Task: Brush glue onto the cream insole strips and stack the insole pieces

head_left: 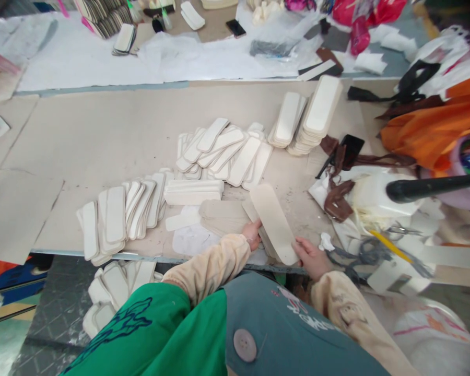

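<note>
Both hands hold a long cream insole-shaped piece [273, 219] near the table's front edge. My left hand [253, 233] grips its left side with curled fingers. My right hand [310, 256] pinches its near rounded end. Under it lie a few similar beige pieces [223, 210]. Several white pieces [223, 151] are fanned out just beyond, and another fanned row [121, 211] lies to the left. Two neat stacks [309, 117] stand further back to the right.
Scissors [360, 253], a yellow pencil [387, 245] and brown straps [337, 198] clutter the right side. A black bar [434, 187] juts in from the right. More white pieces [109, 290] lie below the table edge. An orange cloth [434, 130] sits far right.
</note>
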`<state>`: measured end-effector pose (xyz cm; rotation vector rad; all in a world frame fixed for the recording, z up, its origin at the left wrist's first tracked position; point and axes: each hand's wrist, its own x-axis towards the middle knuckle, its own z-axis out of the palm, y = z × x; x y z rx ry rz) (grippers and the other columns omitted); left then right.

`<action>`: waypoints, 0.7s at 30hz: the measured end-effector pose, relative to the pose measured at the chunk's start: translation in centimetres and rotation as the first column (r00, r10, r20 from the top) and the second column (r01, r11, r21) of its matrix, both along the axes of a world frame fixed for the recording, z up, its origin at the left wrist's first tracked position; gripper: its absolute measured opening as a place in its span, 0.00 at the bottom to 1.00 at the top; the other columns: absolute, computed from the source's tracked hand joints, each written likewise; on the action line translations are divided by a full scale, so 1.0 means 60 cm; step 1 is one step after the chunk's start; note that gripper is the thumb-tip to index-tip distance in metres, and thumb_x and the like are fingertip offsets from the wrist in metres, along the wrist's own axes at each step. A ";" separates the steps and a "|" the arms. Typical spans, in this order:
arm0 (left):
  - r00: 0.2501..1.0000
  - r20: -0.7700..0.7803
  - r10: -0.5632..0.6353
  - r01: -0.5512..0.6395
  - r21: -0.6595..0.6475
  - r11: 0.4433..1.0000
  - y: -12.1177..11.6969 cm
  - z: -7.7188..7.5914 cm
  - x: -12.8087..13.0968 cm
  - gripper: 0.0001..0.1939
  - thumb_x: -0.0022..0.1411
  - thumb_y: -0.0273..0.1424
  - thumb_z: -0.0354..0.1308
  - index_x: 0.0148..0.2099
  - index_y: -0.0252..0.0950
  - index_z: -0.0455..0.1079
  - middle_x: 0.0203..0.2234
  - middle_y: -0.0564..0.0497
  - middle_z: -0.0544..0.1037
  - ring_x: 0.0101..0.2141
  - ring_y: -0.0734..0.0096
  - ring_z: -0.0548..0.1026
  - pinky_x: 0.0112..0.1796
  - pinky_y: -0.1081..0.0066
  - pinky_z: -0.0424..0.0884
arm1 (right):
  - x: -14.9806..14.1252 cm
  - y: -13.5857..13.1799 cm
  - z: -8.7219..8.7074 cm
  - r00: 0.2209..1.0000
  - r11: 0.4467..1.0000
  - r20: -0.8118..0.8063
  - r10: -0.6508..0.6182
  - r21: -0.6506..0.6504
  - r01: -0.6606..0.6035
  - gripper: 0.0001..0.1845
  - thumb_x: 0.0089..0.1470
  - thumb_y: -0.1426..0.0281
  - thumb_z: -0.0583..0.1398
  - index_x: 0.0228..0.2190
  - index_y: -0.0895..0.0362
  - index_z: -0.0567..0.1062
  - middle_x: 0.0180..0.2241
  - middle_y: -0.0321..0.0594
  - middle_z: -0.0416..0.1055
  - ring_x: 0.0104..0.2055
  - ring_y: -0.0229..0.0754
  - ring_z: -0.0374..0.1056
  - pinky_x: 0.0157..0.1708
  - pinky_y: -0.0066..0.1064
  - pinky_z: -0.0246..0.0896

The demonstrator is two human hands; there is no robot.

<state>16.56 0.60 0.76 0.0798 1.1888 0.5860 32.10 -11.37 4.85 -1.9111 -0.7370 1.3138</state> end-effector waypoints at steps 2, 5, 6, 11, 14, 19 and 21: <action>1.000 0.022 0.012 -0.012 0.031 0.999 -0.001 0.009 0.000 0.23 0.50 0.32 0.67 0.49 0.36 0.69 0.37 0.43 0.81 0.38 0.59 0.79 0.41 0.61 0.76 | -0.001 -0.002 -0.018 0.974 0.992 0.195 0.118 -0.059 -0.109 0.24 0.47 0.54 0.60 0.44 0.51 0.75 0.21 0.33 0.71 0.20 0.39 0.63 0.23 0.32 0.59; 0.996 0.084 0.011 -0.019 0.095 0.995 -0.003 0.024 0.001 0.25 0.46 0.32 0.69 0.48 0.34 0.70 0.36 0.42 0.81 0.39 0.56 0.79 0.42 0.60 0.75 | 0.002 -0.006 -0.032 0.934 0.966 0.263 0.244 -0.146 -0.212 0.34 0.45 0.54 0.62 0.53 0.53 0.69 0.18 0.31 0.69 0.24 0.44 0.66 0.28 0.34 0.60; 0.996 0.091 0.016 -0.027 0.119 0.993 -0.004 0.029 0.003 0.26 0.45 0.32 0.70 0.48 0.34 0.70 0.36 0.42 0.81 0.39 0.55 0.79 0.43 0.59 0.75 | 0.002 -0.007 -0.033 0.944 0.960 0.202 0.260 -0.162 -0.229 0.35 0.45 0.53 0.62 0.53 0.54 0.69 0.19 0.32 0.70 0.25 0.44 0.67 0.29 0.34 0.61; 0.995 0.025 0.093 -0.096 0.195 0.976 -0.007 0.047 0.018 0.28 0.42 0.36 0.72 0.46 0.32 0.72 0.35 0.41 0.81 0.43 0.51 0.77 0.46 0.57 0.73 | 0.001 -0.011 -0.025 0.963 0.979 0.193 0.189 -0.109 -0.170 0.20 0.47 0.51 0.60 0.32 0.53 0.77 0.29 0.37 0.75 0.32 0.43 0.70 0.36 0.34 0.63; 0.990 0.071 0.123 -0.133 0.173 0.976 -0.006 0.053 0.026 0.24 0.48 0.40 0.69 0.44 0.32 0.72 0.38 0.40 0.80 0.46 0.51 0.76 0.48 0.57 0.72 | 0.009 -0.013 -0.022 0.899 0.988 0.411 0.152 -0.044 -0.147 0.20 0.48 0.50 0.59 0.23 0.53 0.76 0.29 0.39 0.73 0.35 0.44 0.68 0.40 0.35 0.62; 0.980 0.118 0.162 -0.178 0.142 0.974 -0.004 0.049 0.027 0.19 0.57 0.42 0.62 0.44 0.33 0.70 0.45 0.39 0.78 0.48 0.55 0.75 0.51 0.57 0.70 | 0.019 -0.017 -0.018 0.885 0.997 0.462 0.054 0.030 -0.077 0.22 0.50 0.50 0.56 0.30 0.54 0.79 0.40 0.43 0.74 0.46 0.47 0.67 0.51 0.39 0.59; 0.980 0.076 0.181 -0.190 0.128 0.973 -0.004 0.041 0.025 0.18 0.58 0.42 0.60 0.44 0.33 0.70 0.45 0.39 0.78 0.48 0.57 0.75 0.51 0.59 0.70 | 0.016 -0.015 -0.007 0.863 0.994 0.505 0.004 0.089 -0.057 0.22 0.51 0.51 0.56 0.32 0.55 0.79 0.39 0.44 0.75 0.44 0.47 0.68 0.49 0.38 0.61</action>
